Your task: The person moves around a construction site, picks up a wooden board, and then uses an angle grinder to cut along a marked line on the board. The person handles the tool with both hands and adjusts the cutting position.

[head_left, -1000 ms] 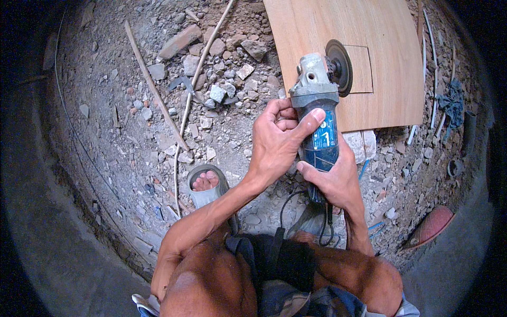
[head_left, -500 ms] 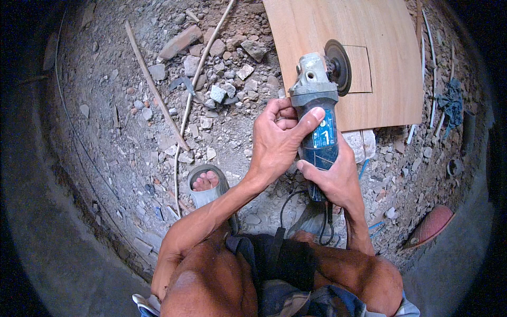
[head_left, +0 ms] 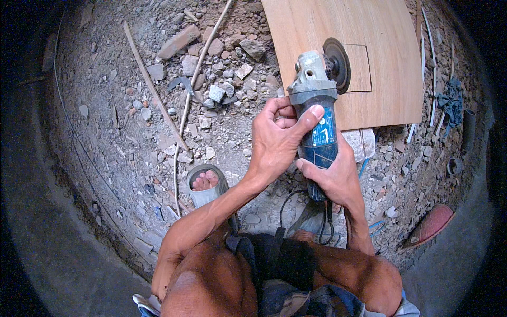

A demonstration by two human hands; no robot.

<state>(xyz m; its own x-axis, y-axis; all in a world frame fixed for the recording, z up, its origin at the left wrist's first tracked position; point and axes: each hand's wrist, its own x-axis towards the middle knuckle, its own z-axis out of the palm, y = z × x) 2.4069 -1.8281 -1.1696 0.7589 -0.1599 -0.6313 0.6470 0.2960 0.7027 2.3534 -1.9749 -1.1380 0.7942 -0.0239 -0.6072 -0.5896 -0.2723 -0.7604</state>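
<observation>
An angle grinder (head_left: 320,132) with a blue body and grey metal head is held between my two hands, its dark disc (head_left: 338,64) standing on edge over a wooden board (head_left: 380,108). My left hand (head_left: 277,134) grips the left side near the head, thumb laid on the body. Lower down, my right hand (head_left: 340,174) wraps the rear of the body from the right. A dark rectangle outline is marked on the board, and the disc is at its left side. Whether the disc touches the wood, I cannot tell. The black cord (head_left: 282,211) hangs from the tool's rear end.
Rubble covers the ground, with a brick piece (head_left: 179,42) and a long thin stick (head_left: 186,108) at left. A pale block (head_left: 362,145) lies by the board's near edge. At right are a blue cloth (head_left: 450,105) and a reddish rounded object (head_left: 432,224). My sandalled foot (head_left: 205,182) is near.
The grinder and both hands have shifted very slightly up and left. The hold on the tool is the same.
</observation>
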